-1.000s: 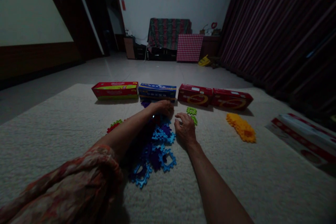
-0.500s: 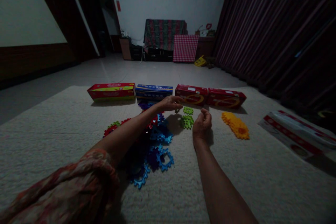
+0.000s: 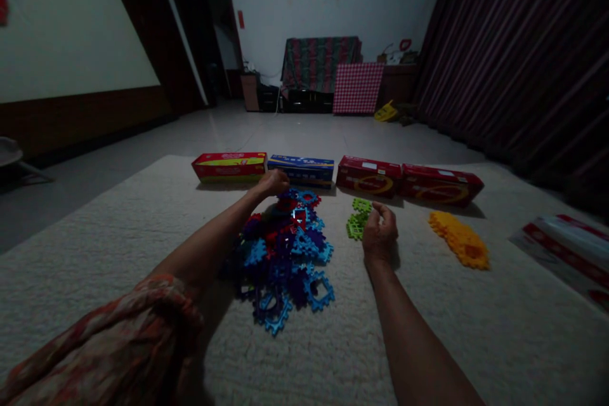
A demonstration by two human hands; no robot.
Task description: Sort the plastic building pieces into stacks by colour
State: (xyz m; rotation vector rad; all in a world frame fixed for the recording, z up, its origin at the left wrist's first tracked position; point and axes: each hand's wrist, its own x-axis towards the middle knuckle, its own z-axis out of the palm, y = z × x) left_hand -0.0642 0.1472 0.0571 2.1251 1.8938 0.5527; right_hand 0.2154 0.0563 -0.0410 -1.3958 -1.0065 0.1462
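Note:
A heap of blue, purple and red interlocking plastic pieces (image 3: 290, 247) lies on the cream rug (image 3: 118, 247). My left hand (image 3: 273, 183) reaches over the far end of the heap, just in front of the blue box (image 3: 301, 170), fingers curled down on the pieces. My right hand (image 3: 379, 232) rests beside a small pile of green pieces (image 3: 358, 219), fingers curled with the thumb against them. What either hand holds is too dark to make out. A pile of yellow pieces (image 3: 460, 240) lies to the right.
Behind the piles stands a row of boxes: a red-and-yellow one (image 3: 229, 165), the blue one, and two red ones (image 3: 368, 176) (image 3: 442, 184). A wrapped red-and-white package (image 3: 566, 247) lies at the right edge. Beyond the rug is bare floor, a sofa (image 3: 321, 63) and a checked board (image 3: 356, 87).
My left hand drew back from the green pieces to the far end of the mixed heap. My right hand shifted right from the heap to the green pile. The camera view shifted left.

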